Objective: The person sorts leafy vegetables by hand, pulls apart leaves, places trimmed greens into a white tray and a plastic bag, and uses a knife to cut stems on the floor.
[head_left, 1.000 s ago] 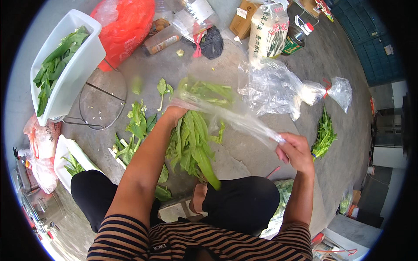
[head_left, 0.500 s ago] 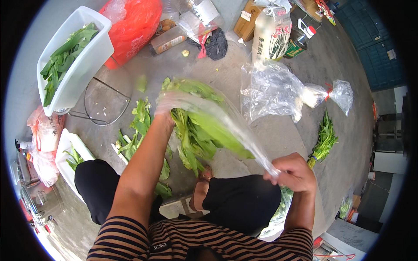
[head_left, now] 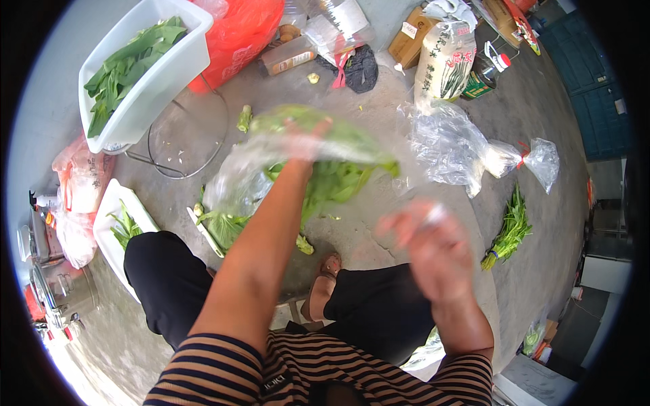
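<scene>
My left hand (head_left: pixel 305 142) reaches to the middle, closed on a bundle of leafy greens (head_left: pixel 338 186) with a clear plastic bag (head_left: pixel 233 166) around it. Motion smears the bag, and part of the bundle is hidden behind my forearm. Apart from the bag, to the right, my right hand (head_left: pixel 437 247) is raised above my knee. It is blurred, with its fingers looking spread and no bag in them. Loose leaves (head_left: pixel 225 229) and a long pale strip (head_left: pixel 205 232) lie on the floor left of my left forearm.
A white tub of leaves (head_left: pixel 152 88) stands at the far left on a wire stand (head_left: pixel 179 174), near a red bag (head_left: pixel 244 40). A white tray (head_left: pixel 112 216) sits by my left knee. On the right lie crumpled clear plastic (head_left: pixel 447 145) and a tied green bunch (head_left: pixel 511 227).
My right hand has let go of the bag's gathered end and its fingers have spread. The left hand has moved right and slightly up with the greens, and the plastic has swung to the left.
</scene>
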